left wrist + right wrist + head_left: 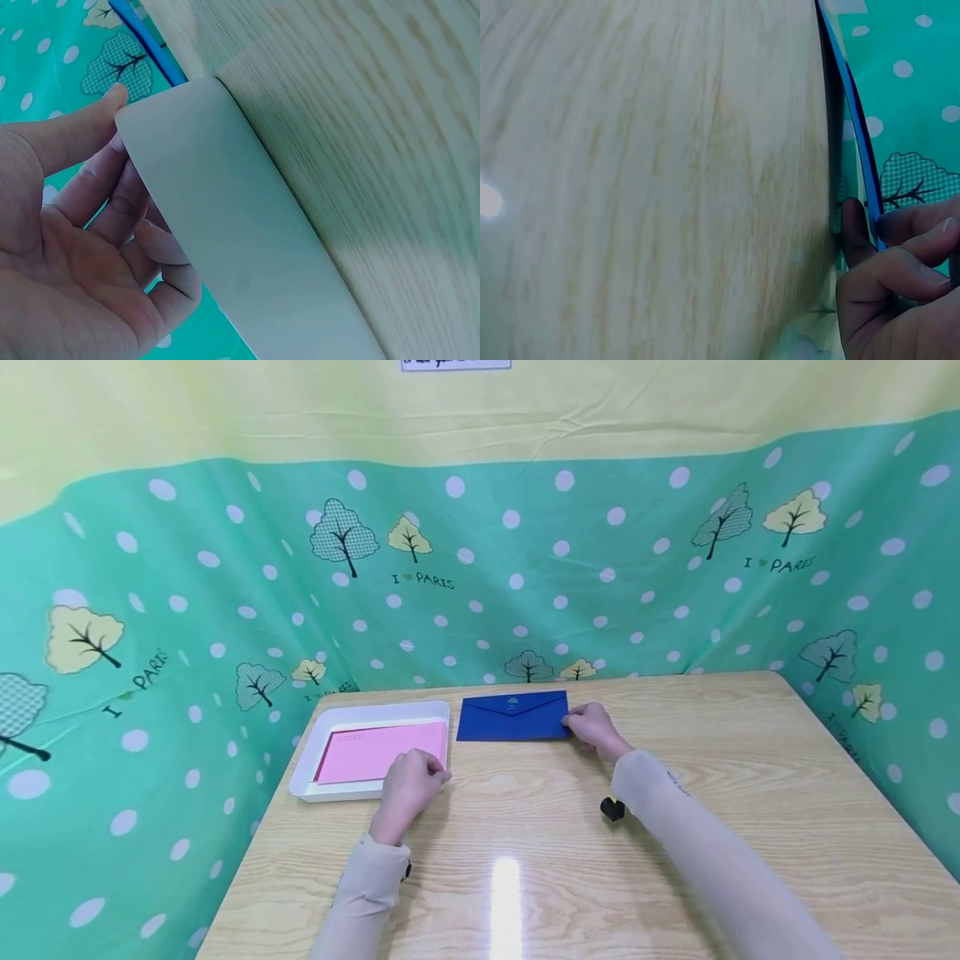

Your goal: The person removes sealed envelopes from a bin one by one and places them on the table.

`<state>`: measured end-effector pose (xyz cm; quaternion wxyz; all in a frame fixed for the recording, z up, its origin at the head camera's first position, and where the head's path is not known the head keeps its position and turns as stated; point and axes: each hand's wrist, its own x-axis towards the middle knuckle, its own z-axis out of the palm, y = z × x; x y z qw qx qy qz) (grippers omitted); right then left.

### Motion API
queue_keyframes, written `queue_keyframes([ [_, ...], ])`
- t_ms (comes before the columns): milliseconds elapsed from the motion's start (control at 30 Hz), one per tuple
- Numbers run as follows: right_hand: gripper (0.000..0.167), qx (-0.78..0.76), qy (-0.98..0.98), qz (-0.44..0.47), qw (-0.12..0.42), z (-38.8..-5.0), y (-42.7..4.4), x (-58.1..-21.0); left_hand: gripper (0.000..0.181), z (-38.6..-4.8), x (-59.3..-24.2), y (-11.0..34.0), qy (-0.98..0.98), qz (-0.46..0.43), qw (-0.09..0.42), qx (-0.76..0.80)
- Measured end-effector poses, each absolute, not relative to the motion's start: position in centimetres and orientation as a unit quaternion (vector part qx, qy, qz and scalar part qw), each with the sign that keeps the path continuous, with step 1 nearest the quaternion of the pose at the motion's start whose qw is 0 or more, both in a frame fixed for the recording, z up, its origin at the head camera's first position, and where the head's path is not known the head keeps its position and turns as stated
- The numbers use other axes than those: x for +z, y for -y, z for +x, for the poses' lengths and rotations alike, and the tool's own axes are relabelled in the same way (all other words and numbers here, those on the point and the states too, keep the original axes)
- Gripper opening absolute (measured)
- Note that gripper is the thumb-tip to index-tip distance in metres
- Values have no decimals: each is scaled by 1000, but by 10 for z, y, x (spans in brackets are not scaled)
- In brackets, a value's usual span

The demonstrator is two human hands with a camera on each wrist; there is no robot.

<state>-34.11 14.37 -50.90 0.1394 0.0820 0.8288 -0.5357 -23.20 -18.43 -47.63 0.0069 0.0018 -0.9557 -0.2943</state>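
Observation:
A blue envelope (512, 722) with a pointed flap lies flat at the back of the table. Its right edge is pinched by my right hand (595, 728); in the right wrist view, the thumb and fingers (919, 247) meet on the thin blue edge. Left of it stands a shallow white tray (318, 760) with a pink envelope (378, 750) inside. My left hand (412, 781) grips the tray's front right corner. In the left wrist view, the thumb (82, 131) touches the rim and the other fingertips are partly hidden behind the tray wall (225, 202).
A dark red edge (324, 760) shows under the pink envelope. The wooden table (525, 827) meets a green dotted curtain (525, 593) at the back and sides. Small black devices (612, 809) are worn at the wrists.

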Motion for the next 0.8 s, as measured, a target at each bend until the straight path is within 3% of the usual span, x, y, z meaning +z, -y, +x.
queue_keyframes([
  [233,48,-512,-847,76,120,-339,-142,-510,10,-232,-477,184,955,3,6,-296],
  [467,40,-455,-886,40,74,-334,-139,-508,10,-232,-477,184,957,2,6,-291],
  [800,43,-418,-906,26,62,-330,-139,-502,10,-232,-478,184,956,1,7,-294],
])
